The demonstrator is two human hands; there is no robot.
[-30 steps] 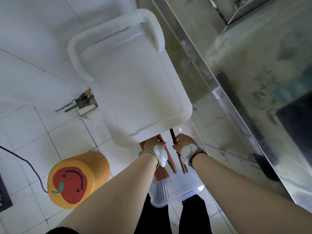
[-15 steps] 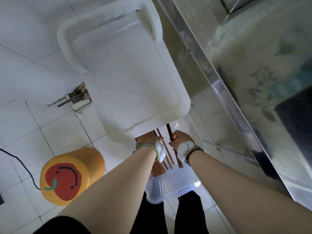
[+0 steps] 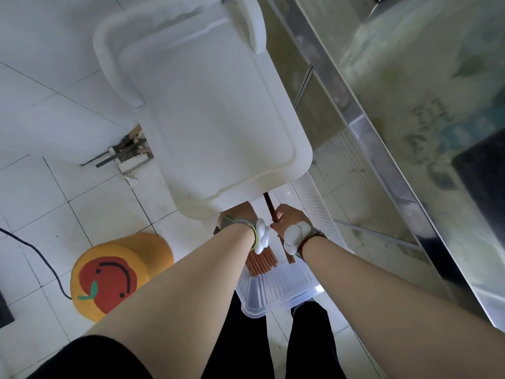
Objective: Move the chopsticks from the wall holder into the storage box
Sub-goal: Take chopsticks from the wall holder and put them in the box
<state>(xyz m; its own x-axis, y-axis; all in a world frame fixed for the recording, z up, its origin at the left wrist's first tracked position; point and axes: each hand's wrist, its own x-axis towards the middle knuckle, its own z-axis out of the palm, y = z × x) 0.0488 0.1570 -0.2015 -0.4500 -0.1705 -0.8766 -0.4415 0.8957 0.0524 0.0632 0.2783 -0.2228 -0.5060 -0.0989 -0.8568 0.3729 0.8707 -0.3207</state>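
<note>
My right hand [image 3: 287, 218] is closed round a few chopsticks [image 3: 269, 207] just above the storage box [image 3: 276, 292], left hand [image 3: 240, 217] mostly hidden, grip can't tell; I'd lower them flat, parallel w/ the pile.

Orange smiley stool [image 3: 114, 272] on white tiled floor [image 3: 35, 192], beside black cable [image 3: 41, 258].

A kitchen: white tiled floor [image 3: 41, 203], a stainless-steel counter [image 3: 396, 149] and a white cutting board [image 3: 213, 113].

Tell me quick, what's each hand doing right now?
Left hand: mostly hidden behind the white holder, cannot tell.
Right hand: closed around brown chopsticks.
</note>
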